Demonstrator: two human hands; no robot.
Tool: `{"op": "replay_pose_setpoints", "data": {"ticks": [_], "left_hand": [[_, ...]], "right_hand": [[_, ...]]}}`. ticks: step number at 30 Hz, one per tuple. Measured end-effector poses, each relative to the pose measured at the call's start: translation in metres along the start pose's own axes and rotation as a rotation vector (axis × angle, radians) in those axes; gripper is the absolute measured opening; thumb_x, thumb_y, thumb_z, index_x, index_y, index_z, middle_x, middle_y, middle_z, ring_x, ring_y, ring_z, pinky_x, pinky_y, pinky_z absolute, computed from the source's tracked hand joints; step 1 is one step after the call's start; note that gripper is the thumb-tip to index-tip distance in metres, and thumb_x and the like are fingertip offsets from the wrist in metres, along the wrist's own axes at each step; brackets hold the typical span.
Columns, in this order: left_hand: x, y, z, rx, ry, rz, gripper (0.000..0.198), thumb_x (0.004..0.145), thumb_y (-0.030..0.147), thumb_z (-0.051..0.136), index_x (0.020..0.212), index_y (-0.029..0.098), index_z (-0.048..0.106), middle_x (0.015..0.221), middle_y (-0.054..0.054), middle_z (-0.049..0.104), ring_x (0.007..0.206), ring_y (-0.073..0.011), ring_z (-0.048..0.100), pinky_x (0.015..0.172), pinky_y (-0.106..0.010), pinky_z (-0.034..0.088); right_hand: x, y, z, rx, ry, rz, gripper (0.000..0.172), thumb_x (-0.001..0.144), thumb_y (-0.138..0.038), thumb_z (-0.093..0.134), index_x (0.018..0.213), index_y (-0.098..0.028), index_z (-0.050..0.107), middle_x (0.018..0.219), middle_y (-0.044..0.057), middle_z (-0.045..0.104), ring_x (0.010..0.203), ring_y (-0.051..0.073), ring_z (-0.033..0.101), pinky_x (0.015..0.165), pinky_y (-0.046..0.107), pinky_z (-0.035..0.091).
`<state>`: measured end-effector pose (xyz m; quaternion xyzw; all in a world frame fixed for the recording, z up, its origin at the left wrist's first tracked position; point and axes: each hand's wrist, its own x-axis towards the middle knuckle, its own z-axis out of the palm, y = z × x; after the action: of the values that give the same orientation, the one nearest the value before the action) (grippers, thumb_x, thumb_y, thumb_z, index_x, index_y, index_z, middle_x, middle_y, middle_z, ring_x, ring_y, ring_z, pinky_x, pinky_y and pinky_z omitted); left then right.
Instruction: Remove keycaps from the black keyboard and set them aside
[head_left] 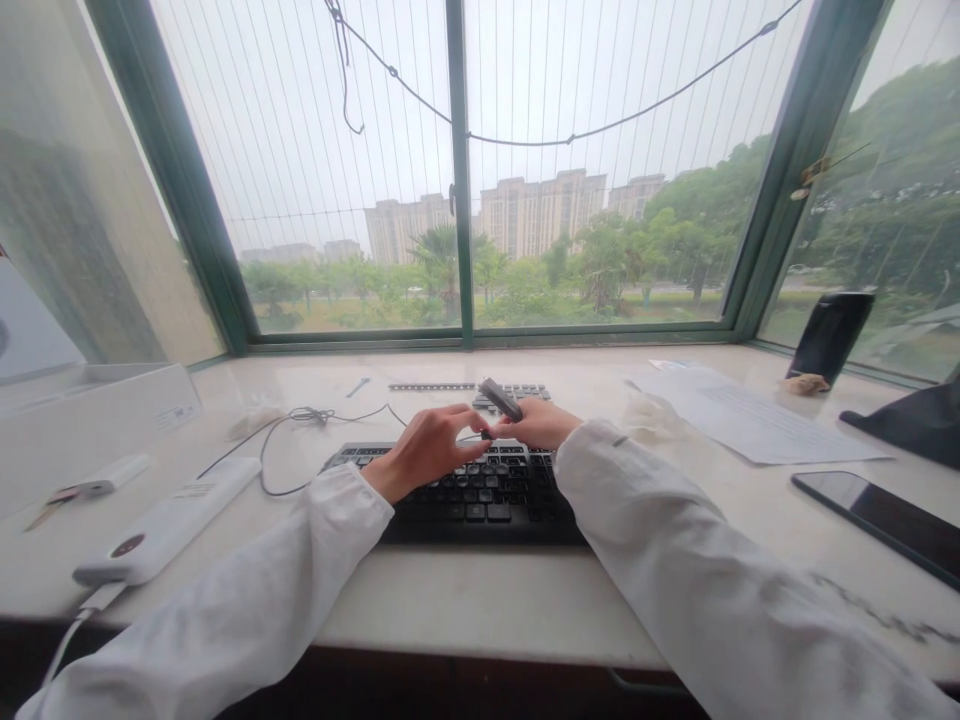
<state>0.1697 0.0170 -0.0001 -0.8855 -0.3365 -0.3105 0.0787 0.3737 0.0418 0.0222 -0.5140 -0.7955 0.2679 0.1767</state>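
Note:
A black keyboard (476, 513) lies at the middle of the sill, with some keycaps off in its upper right part. Just above its back rows my two hands meet. My left hand (435, 445) pinches a small black keycap (486, 435) between thumb and forefinger. In my right hand (536, 425) is a dark, thick-handled tool (501, 398), its top slanting up to the left; the lower end is hidden, so its kind is unclear. My right fingertips touch or nearly touch the keycap. Loose keycaps (525, 391) stand in rows behind the hands.
On the left are a white power strip (172, 520), a thin dark cable (270, 470), a key with a white holder (97, 482) and a white box (97, 420). Paper sheets (750, 415), a phone (885, 520) and a dark upright object (832, 340) are on the right. A window stands behind.

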Motion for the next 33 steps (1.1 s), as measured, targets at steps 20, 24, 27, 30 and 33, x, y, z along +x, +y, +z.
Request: {"op": "replay_pose_setpoints", "data": {"ticks": [20, 24, 27, 30, 33], "left_hand": [[0.031, -0.079, -0.009, 0.241, -0.205, -0.291, 0.027, 0.083, 0.044, 0.053, 0.09, 0.026, 0.071, 0.09, 0.001, 0.073, 0.08, -0.0175, 0.065, 0.074, -0.027, 0.048], [0.062, -0.104, 0.003, 0.311, -0.272, -0.352, 0.024, 0.081, 0.043, 0.057, 0.09, 0.027, 0.072, 0.091, 0.001, 0.073, 0.084, -0.0173, 0.064, 0.077, -0.026, 0.046], [0.083, -0.117, 0.018, 0.326, -0.35, -0.355, 0.023, 0.082, 0.041, 0.056, 0.091, 0.028, 0.072, 0.095, 0.001, 0.072, 0.087, -0.0174, 0.064, 0.077, -0.025, 0.045], [0.099, -0.125, 0.034, 0.338, -0.407, -0.358, 0.023, 0.081, 0.04, 0.056, 0.093, 0.028, 0.073, 0.096, 0.0, 0.072, 0.089, -0.0173, 0.064, 0.077, -0.024, 0.045], [0.109, -0.128, 0.048, 0.337, -0.437, -0.357, 0.022, 0.081, 0.039, 0.057, 0.091, 0.028, 0.074, 0.095, -0.001, 0.073, 0.09, -0.0178, 0.063, 0.077, -0.024, 0.044]], "right_hand": [[-0.005, 0.02, -0.022, -0.527, 0.322, 0.378, 0.029, 0.081, -0.031, 0.058, 0.105, -0.017, 0.066, 0.104, 0.017, 0.065, 0.096, 0.024, 0.064, 0.08, 0.034, 0.048], [-0.009, 0.018, -0.024, -0.515, 0.31, 0.388, 0.029, 0.08, -0.026, 0.058, 0.105, -0.017, 0.067, 0.105, 0.017, 0.065, 0.096, 0.025, 0.064, 0.08, 0.034, 0.048], [-0.012, 0.018, -0.025, -0.511, 0.304, 0.391, 0.029, 0.079, -0.022, 0.057, 0.106, -0.017, 0.066, 0.103, 0.015, 0.066, 0.095, 0.025, 0.065, 0.076, 0.035, 0.05], [-0.013, 0.018, -0.026, -0.512, 0.31, 0.398, 0.028, 0.079, -0.02, 0.056, 0.105, -0.017, 0.066, 0.103, 0.014, 0.067, 0.095, 0.025, 0.065, 0.076, 0.035, 0.05], [-0.014, 0.017, -0.027, -0.502, 0.304, 0.402, 0.029, 0.08, -0.021, 0.056, 0.107, -0.017, 0.066, 0.109, 0.016, 0.065, 0.099, 0.025, 0.064, 0.078, 0.034, 0.049]]}}
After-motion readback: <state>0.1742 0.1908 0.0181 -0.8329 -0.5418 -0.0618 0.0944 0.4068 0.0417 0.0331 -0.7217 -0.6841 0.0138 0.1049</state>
